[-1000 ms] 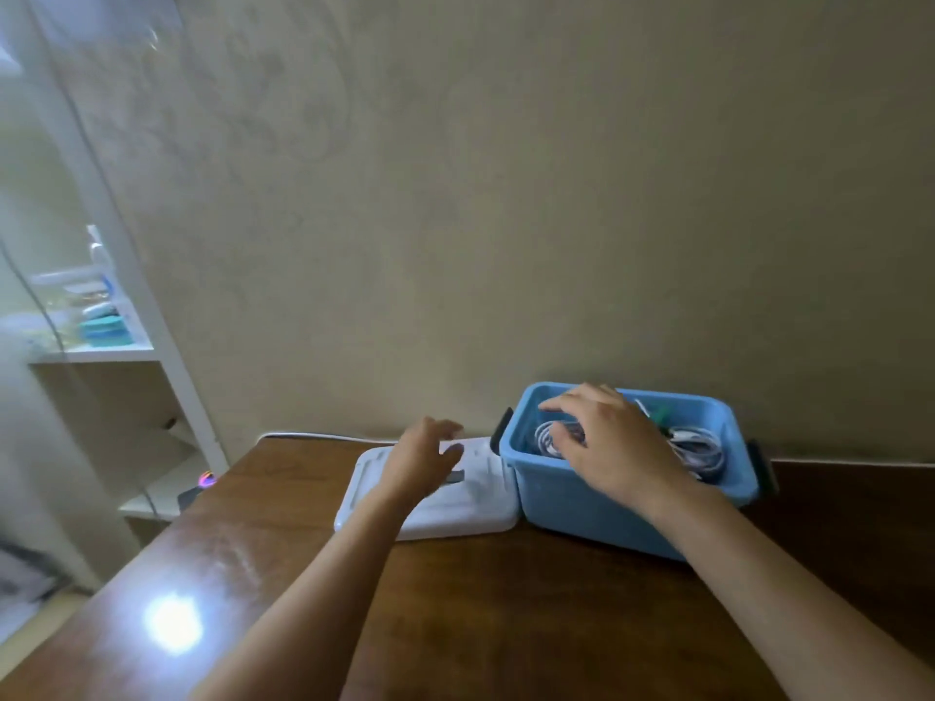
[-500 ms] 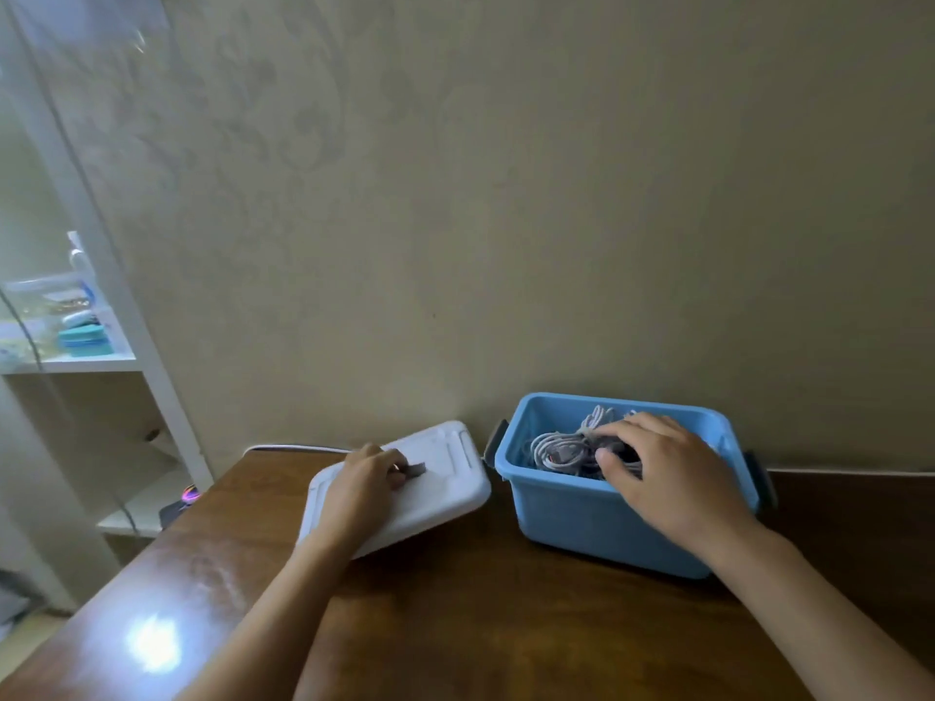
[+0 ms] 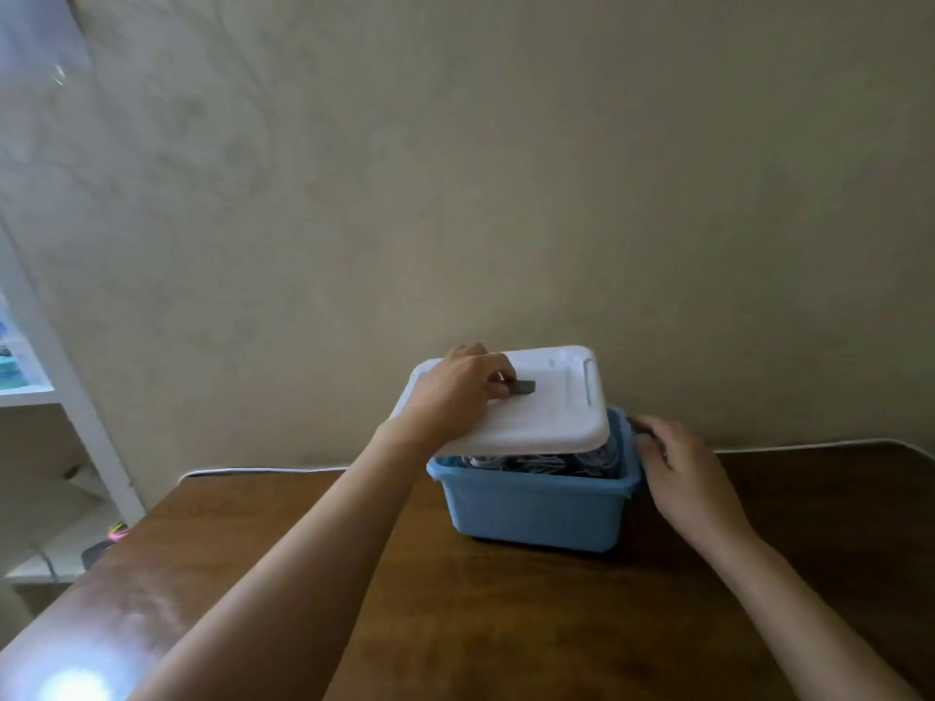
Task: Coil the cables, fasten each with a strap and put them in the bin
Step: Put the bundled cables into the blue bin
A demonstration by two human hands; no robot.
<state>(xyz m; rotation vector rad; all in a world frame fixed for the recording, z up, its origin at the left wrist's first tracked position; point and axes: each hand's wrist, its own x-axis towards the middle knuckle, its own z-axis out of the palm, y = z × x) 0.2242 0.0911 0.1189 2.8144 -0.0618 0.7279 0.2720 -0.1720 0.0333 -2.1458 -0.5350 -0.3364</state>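
A blue plastic bin (image 3: 536, 513) stands on the wooden table against the wall. Coiled white and grey cables (image 3: 531, 461) show inside it, under the lid's front edge. My left hand (image 3: 455, 397) grips the dark handle of the white lid (image 3: 551, 412) and holds the lid tilted just above the bin. My right hand (image 3: 678, 468) is at the bin's right end, fingers curled round the dark side latch there. The straps on the cables are hidden.
The brown wooden table (image 3: 506, 624) runs to the beige wall, with a white cord (image 3: 263, 470) along its back edge. A white shelf unit (image 3: 60, 397) stands at the left with small items on it.
My left hand has lifted the lid off the table at the left and carried it over the bin. My right hand has come out of the bin to its right end.
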